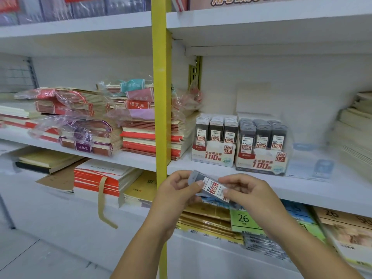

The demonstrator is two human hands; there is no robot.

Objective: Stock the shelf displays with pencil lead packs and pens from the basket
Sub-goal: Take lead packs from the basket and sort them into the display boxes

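A grey pencil lead pack (pixel 210 187) with a red and white 0.7 label lies tilted between both hands, in front of the middle shelf edge. My left hand (pixel 177 191) pinches its upper left end. My right hand (pixel 244 193) pinches its lower right end. On the shelf behind stand two display boxes: the HB 0.5 display (pixel 214 156) on the left and the HB 0.7 display (pixel 261 163) on the right, both filled with upright lead packs. No basket or pens are in view.
A yellow upright post (pixel 161 109) divides the shelving just left of my hands. Stacks of wrapped notebooks (pixel 138 125) fill the shelf to the left. A pale blue flat pack (pixel 314 164) lies right of the displays. Paper stacks (pixel 356 129) sit far right; more stationery lies on the lower shelf.
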